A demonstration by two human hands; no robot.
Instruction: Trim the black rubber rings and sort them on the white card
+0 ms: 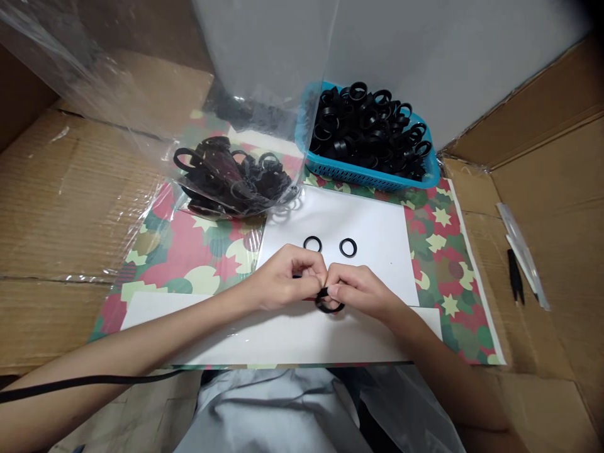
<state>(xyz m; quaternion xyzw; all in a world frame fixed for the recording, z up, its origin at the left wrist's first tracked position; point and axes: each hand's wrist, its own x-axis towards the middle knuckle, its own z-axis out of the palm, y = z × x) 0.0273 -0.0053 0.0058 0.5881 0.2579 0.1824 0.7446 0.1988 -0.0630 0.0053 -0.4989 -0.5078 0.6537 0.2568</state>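
Over the white paper [292, 336], a black ring [330, 311] is pinched between both hands. My left hand [293, 277] is closed, its thumb and fingertips at the ring's upper left side. A bit of something dark shows between its curled fingers, too hidden to name. My right hand [359, 288] is closed as well, with the thumb pressed on the ring's top right. The fingertips of the two hands meet and hide part of the ring. Just beyond the hands, a flat black ring [348, 256] lies on the paper beside a second one [312, 237].
A blue basket [372, 179] heaped with black rings stands at the back. Left of it, a clear plastic bag [264, 75] holds more black rings [217, 170]. Black tweezers [515, 277] lie at the right by cardboard walls [552, 163]. Patterned sheeting [165, 258] covers the table.
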